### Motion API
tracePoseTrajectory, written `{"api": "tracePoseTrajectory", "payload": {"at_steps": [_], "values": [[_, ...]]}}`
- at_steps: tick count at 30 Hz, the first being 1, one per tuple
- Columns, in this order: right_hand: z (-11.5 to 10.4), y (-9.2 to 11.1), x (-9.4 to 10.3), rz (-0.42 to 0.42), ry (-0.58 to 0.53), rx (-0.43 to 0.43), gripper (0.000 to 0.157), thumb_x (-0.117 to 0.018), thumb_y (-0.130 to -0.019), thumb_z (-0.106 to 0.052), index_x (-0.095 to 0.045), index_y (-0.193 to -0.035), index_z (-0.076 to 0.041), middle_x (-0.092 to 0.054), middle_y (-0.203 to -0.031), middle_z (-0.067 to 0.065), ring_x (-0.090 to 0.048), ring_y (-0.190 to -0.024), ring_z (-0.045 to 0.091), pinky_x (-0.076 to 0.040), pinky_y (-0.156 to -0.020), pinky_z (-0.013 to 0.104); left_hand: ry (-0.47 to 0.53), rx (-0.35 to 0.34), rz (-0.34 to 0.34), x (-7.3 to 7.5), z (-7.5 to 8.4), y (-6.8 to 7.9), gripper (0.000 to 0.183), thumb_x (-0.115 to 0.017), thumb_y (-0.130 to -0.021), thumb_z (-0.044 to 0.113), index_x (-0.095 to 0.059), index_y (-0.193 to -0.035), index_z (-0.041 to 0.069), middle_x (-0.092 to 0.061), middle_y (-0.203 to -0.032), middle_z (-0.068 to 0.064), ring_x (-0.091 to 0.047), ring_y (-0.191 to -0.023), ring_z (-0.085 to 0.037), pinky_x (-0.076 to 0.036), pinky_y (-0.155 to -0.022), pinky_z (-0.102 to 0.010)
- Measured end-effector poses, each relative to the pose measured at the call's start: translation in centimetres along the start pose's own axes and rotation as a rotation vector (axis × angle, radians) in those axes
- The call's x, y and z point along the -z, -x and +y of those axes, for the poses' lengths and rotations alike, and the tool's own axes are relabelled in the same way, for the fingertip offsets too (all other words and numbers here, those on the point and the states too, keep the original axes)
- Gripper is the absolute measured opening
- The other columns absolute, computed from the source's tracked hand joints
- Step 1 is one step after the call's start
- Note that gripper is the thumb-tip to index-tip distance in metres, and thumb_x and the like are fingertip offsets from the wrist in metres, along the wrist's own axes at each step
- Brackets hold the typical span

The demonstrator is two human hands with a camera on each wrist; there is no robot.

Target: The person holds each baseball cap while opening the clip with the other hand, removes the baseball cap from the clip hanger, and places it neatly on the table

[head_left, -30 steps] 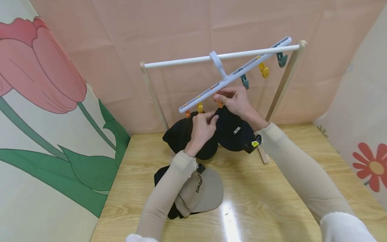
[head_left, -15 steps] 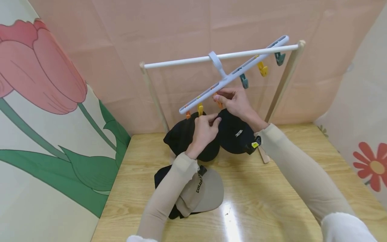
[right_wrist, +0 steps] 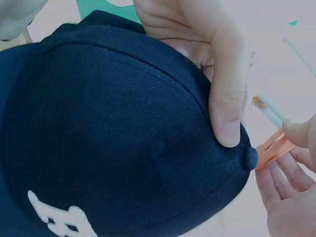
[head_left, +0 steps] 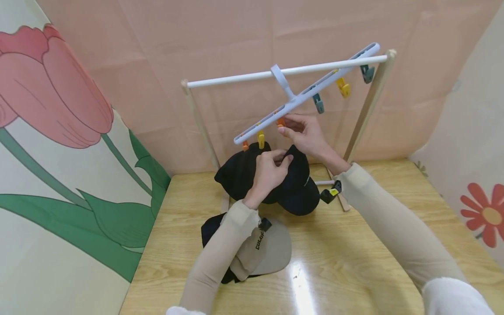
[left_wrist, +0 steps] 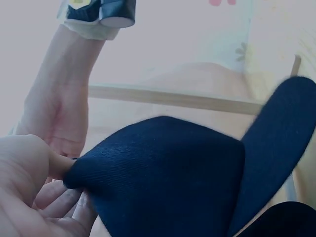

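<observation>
My left hand (head_left: 271,173) pinches the crown of a dark baseball cap (head_left: 297,181) close to its top button, and the brim hangs below. A white letter (right_wrist: 61,217) on its front shows in the right wrist view. Just above the cap, my right hand (head_left: 309,135) pinches an orange clip (head_left: 281,122) on the pale blue clip hanger (head_left: 303,96). In the right wrist view this orange clip (right_wrist: 274,148) is close to the cap's button; whether they touch I cannot tell. A second black cap (head_left: 236,173) hangs under the hanger's left clips, partly behind my left hand.
The hanger hooks over a white rail (head_left: 236,78) on a wooden-legged rack. Yellow (head_left: 343,88) and dark green clips (head_left: 318,103) dangle from its right half. A beige cap (head_left: 271,249) lies over dark caps on the wooden table (head_left: 334,271), under my left forearm.
The held cap has dropped slightly and turned, its brim swinging down and left. My left hand has shifted a little right. The orange clip has tilted up in my right fingers.
</observation>
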State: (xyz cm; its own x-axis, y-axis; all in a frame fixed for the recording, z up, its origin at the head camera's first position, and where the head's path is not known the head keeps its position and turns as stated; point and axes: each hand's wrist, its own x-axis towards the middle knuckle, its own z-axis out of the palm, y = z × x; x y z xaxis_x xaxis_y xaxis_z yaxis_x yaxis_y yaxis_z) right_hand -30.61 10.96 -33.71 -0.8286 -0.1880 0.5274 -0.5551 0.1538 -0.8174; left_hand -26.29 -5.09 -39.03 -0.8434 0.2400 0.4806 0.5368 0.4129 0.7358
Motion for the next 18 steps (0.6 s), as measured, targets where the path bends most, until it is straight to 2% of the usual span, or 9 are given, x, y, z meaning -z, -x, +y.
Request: {"api": "tracePoseTrajectory", "payload": {"at_steps": [8, 18], "values": [[0.24, 0.16, -0.05, -0.004, -0.02, 0.0, 0.038, -0.071, -0.1, 0.0, -0.069, -0.138, 0.003, -0.07, -0.128, 0.034, -0.073, -0.104, 0.005, -0.059, -0.092, 0.018, 0.071, 0.066, 0.008, 0.09, 0.12, 0.11, 0.022, -0.076, -0.1, 0.016, -0.08, -0.114, -0.001, -0.082, -0.108, -0.015, -0.081, -0.098, -0.023, -0.064, -0.085, -0.028], [0.25, 0.33, 0.23, 0.001, 0.016, -0.008, 0.038, -0.073, -0.1, -0.002, -0.068, -0.137, 0.004, -0.072, -0.126, 0.03, -0.071, -0.103, 0.004, -0.056, -0.094, 0.018, 0.098, 0.125, -0.005, 0.04, 0.15, 0.05, 0.026, -0.076, -0.101, 0.019, -0.078, -0.118, -0.001, -0.08, -0.113, -0.016, -0.079, -0.104, -0.024, -0.063, -0.091, -0.03]]}}
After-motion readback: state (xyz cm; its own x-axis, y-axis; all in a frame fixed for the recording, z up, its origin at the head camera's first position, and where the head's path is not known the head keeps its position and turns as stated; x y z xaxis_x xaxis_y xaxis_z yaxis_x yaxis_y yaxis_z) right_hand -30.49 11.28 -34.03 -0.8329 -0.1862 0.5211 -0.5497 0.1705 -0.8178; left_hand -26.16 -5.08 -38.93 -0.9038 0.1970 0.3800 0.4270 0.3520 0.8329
